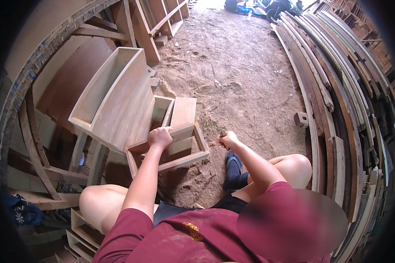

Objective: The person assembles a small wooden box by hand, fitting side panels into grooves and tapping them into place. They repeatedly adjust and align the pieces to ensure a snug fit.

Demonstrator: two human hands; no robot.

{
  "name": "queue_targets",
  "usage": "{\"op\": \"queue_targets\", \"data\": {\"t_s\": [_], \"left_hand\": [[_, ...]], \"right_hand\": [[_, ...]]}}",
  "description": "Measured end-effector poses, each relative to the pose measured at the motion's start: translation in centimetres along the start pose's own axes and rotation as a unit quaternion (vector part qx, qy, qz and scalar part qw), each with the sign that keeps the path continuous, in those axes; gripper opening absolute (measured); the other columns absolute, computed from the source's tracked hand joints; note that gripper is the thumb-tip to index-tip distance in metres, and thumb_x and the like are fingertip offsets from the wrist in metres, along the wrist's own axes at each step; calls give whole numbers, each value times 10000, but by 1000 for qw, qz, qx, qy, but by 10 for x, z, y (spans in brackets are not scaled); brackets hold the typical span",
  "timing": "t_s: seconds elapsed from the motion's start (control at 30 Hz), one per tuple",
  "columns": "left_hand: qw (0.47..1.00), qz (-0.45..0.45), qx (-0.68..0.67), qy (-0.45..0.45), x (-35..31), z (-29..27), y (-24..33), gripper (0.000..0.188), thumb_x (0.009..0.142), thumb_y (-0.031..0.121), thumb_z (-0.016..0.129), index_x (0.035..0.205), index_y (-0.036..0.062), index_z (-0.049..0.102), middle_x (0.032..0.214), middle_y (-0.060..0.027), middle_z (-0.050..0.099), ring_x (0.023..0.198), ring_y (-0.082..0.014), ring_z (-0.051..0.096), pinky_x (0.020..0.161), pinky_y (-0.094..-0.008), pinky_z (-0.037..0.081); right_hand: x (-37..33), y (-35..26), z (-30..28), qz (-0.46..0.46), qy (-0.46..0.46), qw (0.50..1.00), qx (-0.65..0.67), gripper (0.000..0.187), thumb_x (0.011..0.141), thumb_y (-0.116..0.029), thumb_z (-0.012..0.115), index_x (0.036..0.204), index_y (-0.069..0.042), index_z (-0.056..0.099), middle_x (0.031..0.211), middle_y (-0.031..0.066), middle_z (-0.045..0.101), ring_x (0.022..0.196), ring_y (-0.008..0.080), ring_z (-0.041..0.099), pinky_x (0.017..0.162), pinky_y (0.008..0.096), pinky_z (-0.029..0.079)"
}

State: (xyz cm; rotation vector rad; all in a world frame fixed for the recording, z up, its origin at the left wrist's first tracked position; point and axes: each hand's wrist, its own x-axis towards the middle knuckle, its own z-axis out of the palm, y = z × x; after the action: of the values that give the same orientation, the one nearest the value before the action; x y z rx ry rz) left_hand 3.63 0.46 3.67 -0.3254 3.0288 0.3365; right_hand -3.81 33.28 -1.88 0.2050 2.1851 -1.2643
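Note:
My left hand (160, 137) is closed over the upper edge of a small open wooden box frame (184, 161), pale in colour, which stands tilted in front of my knees. In my closed right hand (229, 140), just right of the frame and apart from it, is a short brown wooden piece (223, 133), perhaps a handle; the fingers hide most of it. Directly behind the frame are a pale flat-sided wooden piece (184, 110) and a narrow open box (170, 103). A large drawer-like wooden box (138, 72) leans at their left.
Long boards (333, 101) are stacked along the right side, with a small block (300, 119) beside them. A wooden rack (52, 173) and a shelf-like cabinet (162, 22) stand left. Sawdust covers the floor (232, 65). More drawer boxes (81, 230) lie at lower left.

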Motion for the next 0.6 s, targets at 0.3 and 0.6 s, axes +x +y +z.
{"op": "queue_targets", "data": {"t_s": [0.3,0.6], "left_hand": [[1000,-7,5,-14,0,-7,8,353,845,235,581,1140,335,748,1062,-62,755,984,-273,727,848,-430,585],[1000,10,2,1,7,4,1,351,844,263,590,1149,334,749,1081,-90,750,985,-278,728,861,-433,583]], "right_hand": [[-1,-4,2,-42,8,998,-52,335,869,-263,779,664,-56,613,569,18,572,429,121,507,365,317,384],[5,-23,-17,-57,16,998,-2,220,952,-296,684,889,-86,694,718,33,670,548,92,590,405,288,405]]}}
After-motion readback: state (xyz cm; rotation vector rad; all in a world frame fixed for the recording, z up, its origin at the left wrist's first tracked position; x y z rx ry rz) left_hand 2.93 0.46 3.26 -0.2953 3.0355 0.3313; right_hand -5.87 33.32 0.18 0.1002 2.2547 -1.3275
